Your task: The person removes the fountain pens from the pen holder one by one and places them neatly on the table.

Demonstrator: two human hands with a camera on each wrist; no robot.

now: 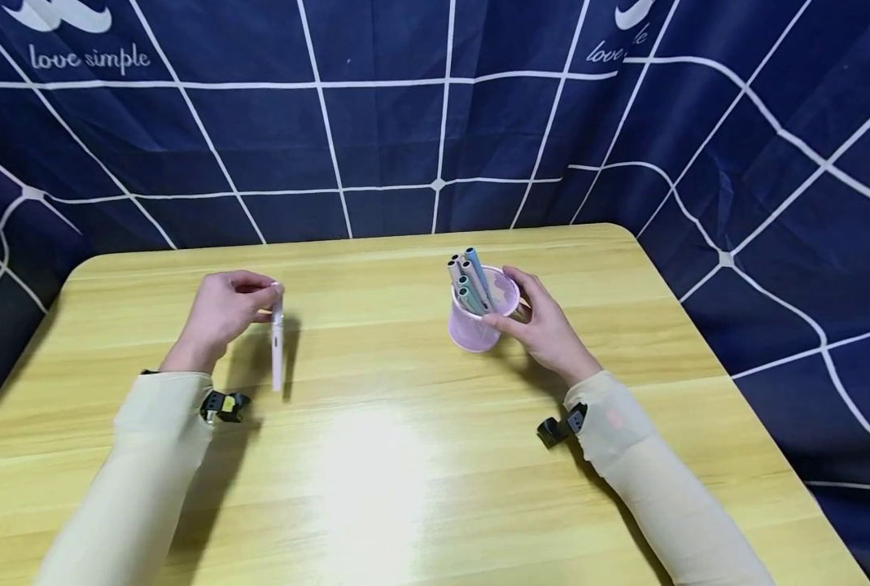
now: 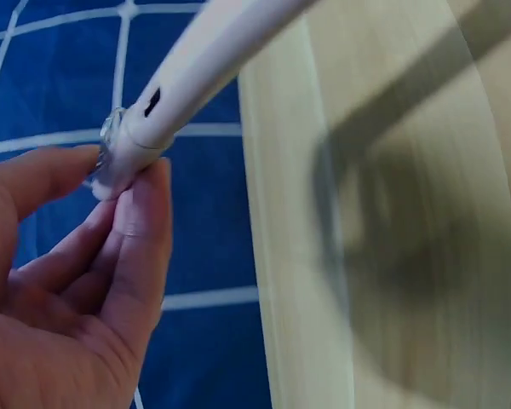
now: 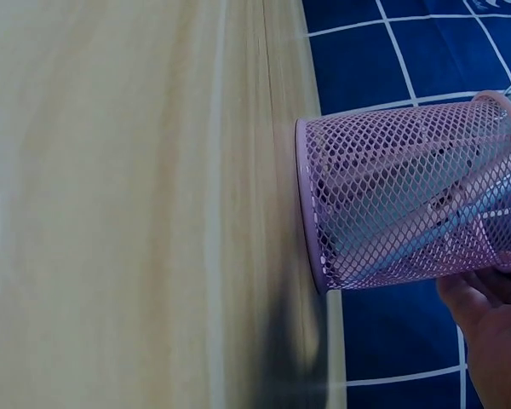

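Observation:
A pale pink pen (image 1: pixel 277 350) hangs above the left part of the table, and my left hand (image 1: pixel 222 313) pinches it at one end between thumb and fingers. In the left wrist view, the pen (image 2: pixel 196 77) shows a small dark slot in its barrel and a shiny silver part by the fingertips. Farther right, a pink mesh pen holder (image 1: pixel 473 332) is upright with several pink, green and blue pens (image 1: pixel 471 281) leaning inside. My right hand (image 1: pixel 544 334) grips the holder near its rim, the thumb on the near side. The right wrist view shows the pens through the mesh (image 3: pixel 409 196).
The light wooden table (image 1: pixel 376 309) has rounded far corners. A dark blue curtain (image 1: pixel 376 138) with white grid lines hangs behind it and along the sides. A wrist camera (image 1: pixel 225 405) sits on the left sleeve, and another camera (image 1: pixel 561 426) on the right one.

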